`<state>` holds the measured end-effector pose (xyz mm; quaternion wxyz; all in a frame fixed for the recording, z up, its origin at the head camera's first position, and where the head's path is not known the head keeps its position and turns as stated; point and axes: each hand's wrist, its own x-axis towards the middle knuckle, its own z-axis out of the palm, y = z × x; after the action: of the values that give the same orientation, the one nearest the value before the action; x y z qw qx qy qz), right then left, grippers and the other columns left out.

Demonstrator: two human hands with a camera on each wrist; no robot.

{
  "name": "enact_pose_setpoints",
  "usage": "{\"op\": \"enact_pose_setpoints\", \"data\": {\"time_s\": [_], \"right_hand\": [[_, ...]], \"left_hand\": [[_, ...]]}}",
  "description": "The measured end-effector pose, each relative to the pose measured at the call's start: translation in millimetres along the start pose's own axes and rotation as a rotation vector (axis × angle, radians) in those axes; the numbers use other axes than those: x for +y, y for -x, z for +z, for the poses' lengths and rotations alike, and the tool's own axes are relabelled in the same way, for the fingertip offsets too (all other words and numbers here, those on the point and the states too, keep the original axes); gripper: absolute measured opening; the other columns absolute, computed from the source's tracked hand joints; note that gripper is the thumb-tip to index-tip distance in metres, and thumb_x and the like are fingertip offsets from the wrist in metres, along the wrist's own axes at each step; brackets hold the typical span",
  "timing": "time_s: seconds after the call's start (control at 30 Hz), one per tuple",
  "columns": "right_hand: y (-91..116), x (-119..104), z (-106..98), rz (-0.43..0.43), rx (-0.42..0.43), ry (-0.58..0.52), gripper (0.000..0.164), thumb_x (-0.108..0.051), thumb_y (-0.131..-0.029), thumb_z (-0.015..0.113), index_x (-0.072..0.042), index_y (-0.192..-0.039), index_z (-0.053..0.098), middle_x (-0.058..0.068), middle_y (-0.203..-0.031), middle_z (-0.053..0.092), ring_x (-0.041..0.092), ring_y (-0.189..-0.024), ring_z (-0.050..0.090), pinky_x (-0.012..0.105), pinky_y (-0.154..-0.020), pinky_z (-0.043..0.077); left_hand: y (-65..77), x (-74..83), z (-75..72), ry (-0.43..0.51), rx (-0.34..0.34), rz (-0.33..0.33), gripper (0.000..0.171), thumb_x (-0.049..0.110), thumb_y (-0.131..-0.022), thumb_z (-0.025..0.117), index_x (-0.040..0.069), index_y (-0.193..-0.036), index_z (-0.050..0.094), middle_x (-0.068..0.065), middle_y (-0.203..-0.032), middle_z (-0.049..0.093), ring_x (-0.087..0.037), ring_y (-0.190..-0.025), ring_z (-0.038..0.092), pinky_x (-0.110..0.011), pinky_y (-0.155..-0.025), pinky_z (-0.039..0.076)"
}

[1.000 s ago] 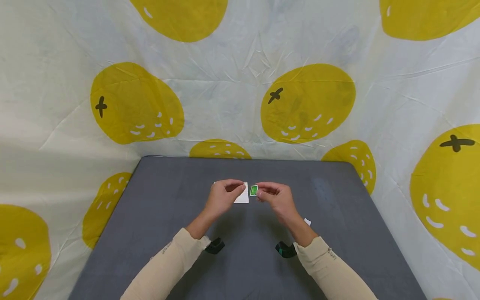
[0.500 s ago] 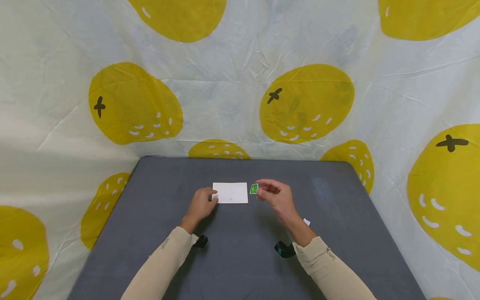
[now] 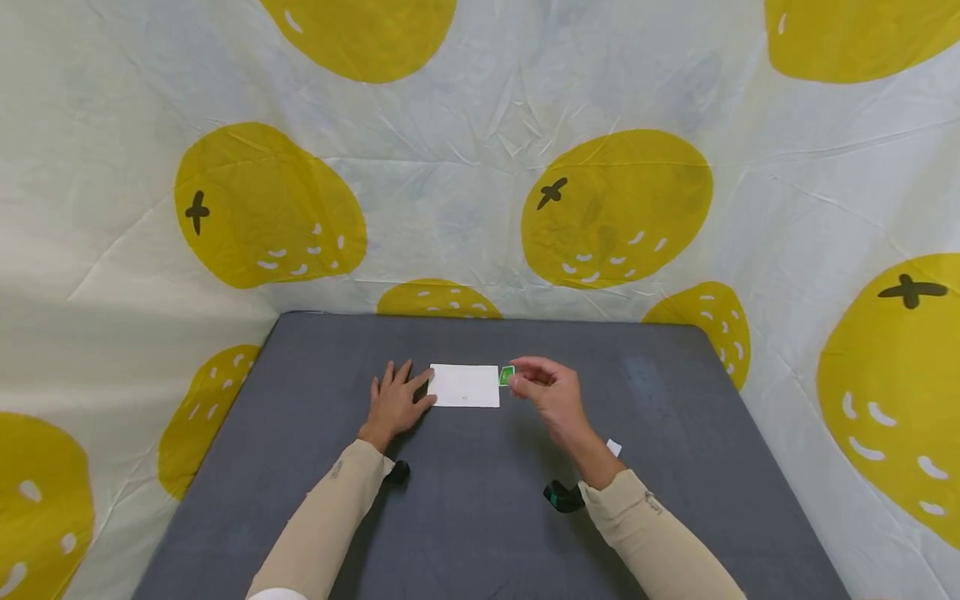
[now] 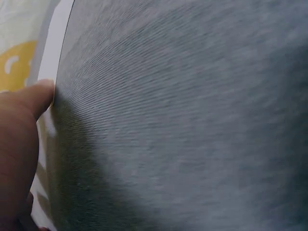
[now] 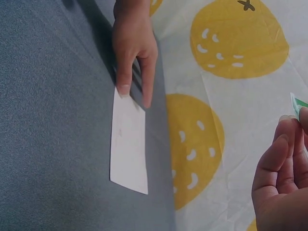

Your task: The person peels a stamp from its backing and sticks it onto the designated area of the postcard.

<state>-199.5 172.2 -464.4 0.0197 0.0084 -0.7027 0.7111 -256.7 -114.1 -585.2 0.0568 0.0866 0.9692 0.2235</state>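
A white envelope-like rectangle of paper (image 3: 465, 386) lies flat on the table, with a faint small mark near its front edge. My left hand (image 3: 392, 404) rests at its left end, fingers spread, the thumb and a fingertip touching that edge. In the left wrist view, the thumb (image 4: 41, 96) presses on the white paper's border. Just past the paper's right end, my right hand (image 3: 553, 398) pinches a small green stamp (image 3: 506, 376) with a white border between thumb and fingertips. The right wrist view shows only part of the stamp (image 5: 299, 103), held up off the table.
A small white scrap (image 3: 613, 447) lies on the grey table (image 3: 675, 467) beside my right wrist. Dark wrist straps (image 3: 562, 497) show under the sleeves. A white cloth with yellow fruit prints (image 3: 442, 208) hangs around the back and sides.
My left hand has moved from beside the stamp to the paper's left edge and spread its fingers there. The right hand keeps pinching the stamp in nearly the same place.
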Motion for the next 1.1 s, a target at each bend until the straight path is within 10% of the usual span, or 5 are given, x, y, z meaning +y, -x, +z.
{"op": "enact_pose_setpoints", "data": {"time_s": [0.53,1.1], "right_hand": [[-14.9,18.6,9.0,0.008,0.102,0.038,0.022,0.001,-0.087,0.081,0.006,-0.107,0.076,-0.006,-0.074,0.071,0.012,-0.062,0.067,0.027,-0.063,0.058],[-31.2,34.1,13.4,0.007,0.148,0.049,0.021,0.004,-0.085,0.08,0.008,-0.105,0.075,-0.006,-0.071,0.07,0.009,-0.06,0.065,0.025,-0.062,0.057]], "left_hand": [[-22.7,-21.5,6.1,0.003,-0.345,-0.029,0.065,0.067,-0.105,0.041,0.049,-0.164,0.02,-0.001,-0.177,-0.015,-0.038,-0.16,-0.027,-0.071,-0.122,-0.02],[-22.9,-23.0,7.3,0.013,-0.351,-0.042,0.067,0.068,-0.103,0.041,0.049,-0.164,0.02,0.0,-0.177,-0.013,-0.037,-0.16,-0.028,-0.07,-0.122,-0.021]]}}
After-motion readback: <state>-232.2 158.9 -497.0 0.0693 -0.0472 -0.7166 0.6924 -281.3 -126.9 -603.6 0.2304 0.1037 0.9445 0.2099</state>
